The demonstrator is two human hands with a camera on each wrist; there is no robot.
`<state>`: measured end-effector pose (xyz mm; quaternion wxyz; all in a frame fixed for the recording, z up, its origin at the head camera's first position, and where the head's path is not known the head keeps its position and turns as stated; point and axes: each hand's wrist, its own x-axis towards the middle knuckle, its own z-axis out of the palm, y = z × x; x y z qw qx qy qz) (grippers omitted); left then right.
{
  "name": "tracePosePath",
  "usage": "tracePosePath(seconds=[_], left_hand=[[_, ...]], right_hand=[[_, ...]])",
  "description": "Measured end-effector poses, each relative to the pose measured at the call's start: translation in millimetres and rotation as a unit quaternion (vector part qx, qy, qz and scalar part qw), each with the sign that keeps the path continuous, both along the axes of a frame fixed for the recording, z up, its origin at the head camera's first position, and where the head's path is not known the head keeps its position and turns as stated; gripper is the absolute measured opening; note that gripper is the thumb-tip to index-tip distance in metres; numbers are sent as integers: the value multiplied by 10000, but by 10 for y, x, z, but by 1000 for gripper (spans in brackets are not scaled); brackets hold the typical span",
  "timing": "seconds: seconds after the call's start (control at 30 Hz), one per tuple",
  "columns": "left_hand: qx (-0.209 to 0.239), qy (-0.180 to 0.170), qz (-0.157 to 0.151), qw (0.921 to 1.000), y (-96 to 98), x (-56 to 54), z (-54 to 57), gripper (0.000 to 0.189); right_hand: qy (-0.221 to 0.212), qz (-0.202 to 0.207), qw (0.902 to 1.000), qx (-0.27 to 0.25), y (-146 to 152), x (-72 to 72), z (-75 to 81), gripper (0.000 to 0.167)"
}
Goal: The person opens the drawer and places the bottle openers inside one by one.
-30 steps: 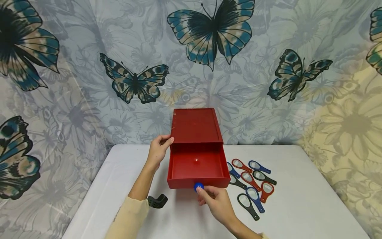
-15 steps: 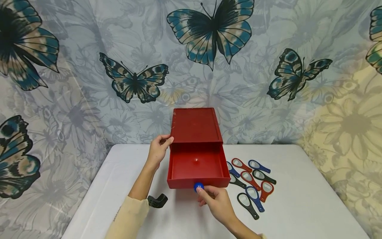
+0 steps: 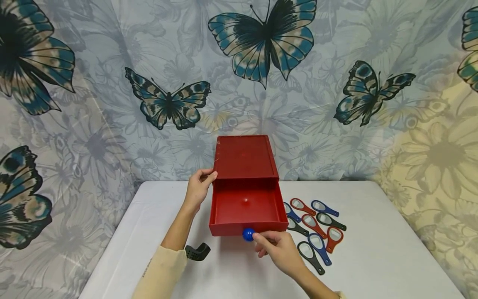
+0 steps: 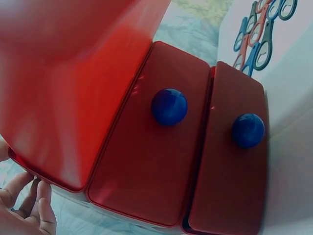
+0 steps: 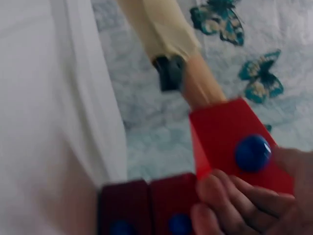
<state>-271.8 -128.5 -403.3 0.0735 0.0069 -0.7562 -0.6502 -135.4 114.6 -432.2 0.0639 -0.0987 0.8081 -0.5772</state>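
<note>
A red plastic drawer cabinet [image 3: 244,157] stands on the white table, with its top drawer [image 3: 247,207] pulled out and nothing lying inside. Two lower drawers are closed; each has a blue knob [image 4: 169,106], as the left wrist view shows. My left hand [image 3: 198,189] holds the cabinet at its left upper edge, thumb and fingers on either side of the corner. At the front, my right hand [image 3: 278,251] is just right of the top drawer's blue knob [image 3: 248,234], thumb tip at its side, other fingers loosely bent below and not round it.
Several magnifying glasses [image 3: 313,222] with red, blue and black frames lie on the table [image 3: 377,241] right of the cabinet. A black device [image 3: 198,251] sits on my left forearm. Behind the table hangs a butterfly-patterned cloth [image 3: 298,108].
My right hand has shifted slightly right, its thumb coming off the front of the blue knob. The drawer, cabinet and left hand stay where they were.
</note>
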Motion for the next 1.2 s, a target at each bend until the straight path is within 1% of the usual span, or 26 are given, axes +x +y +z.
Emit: tracePosePath(seconds=[0.07,0.1,0.17,0.23,0.3,0.37,0.43,0.5,0.53,0.6,0.63,0.7,0.77,0.8,0.83,0.93,0.97,1.03,1.07,1.17,1.2], left_hand=[[17,-1,-5,10000,2,0,3,35],[26,-1,-7,10000,4,0,6,35],[23,7,2,10000,3,1,8,35],[22,32,7,10000,0,0,6,35],[35,100,9,9999,-4,-5,2,35],[49,209,-8,9998,-9,-10,-5,35],[86,352,-8,9993,-14,-14,-9,35],[58,495,18,9988,-25,-14,-19,34],[26,557,24,9984,-32,-12,-24,34],[-54,660,17,9978,-51,-7,-35,33],[-104,693,-10,9975,-62,-5,-41,33],[-197,767,-117,9968,-83,-4,-51,33],[-282,865,-253,9955,-93,-6,-68,34],[-313,933,-320,9946,-95,-10,-78,34],[-345,955,-364,9942,-88,0,-66,34],[-476,1044,-480,9922,-52,66,29,35],[-521,1060,-486,9918,-49,59,29,35],[-577,1058,-447,9917,-50,53,36,35],[-584,1130,-431,9909,-61,34,10,35],[-516,1313,-298,9895,-105,-60,-122,35],[-493,1375,-260,9889,-114,-61,-134,35]], right_hand=[[-155,428,9982,387,133,-49,53,35],[-240,673,9958,577,206,-71,84,35],[-319,1214,9884,858,360,-122,143,34],[-383,1654,9798,1052,525,-165,208,31],[-354,2038,9722,1094,699,-216,271,28],[-268,2393,9654,1006,883,-282,323,26],[-239,2665,9593,900,1061,-358,362,28],[-302,2852,9542,847,1224,-448,378,31],[-365,2858,9534,898,1298,-497,379,33],[-509,2685,9554,1118,1435,-595,360,35],[-590,2502,9581,1266,1497,-644,342,35],[-704,1971,9644,1615,1603,-743,290,35],[-669,1353,9694,1938,1711,-845,204,35],[-637,1046,9702,2090,1762,-896,160,34],[-620,737,9700,2231,1809,-941,120,35],[-445,55,9656,2561,1947,-1065,-1,36],[-372,-120,9623,2691,1981,-1101,-33,37],[-161,-328,9557,2921,2038,-1171,-98,39],[-26,-398,9523,3024,2061,-1210,-137,38],[266,-566,9409,3330,2117,-1337,-263,35],[285,-584,9387,3384,2138,-1379,-313,34]])
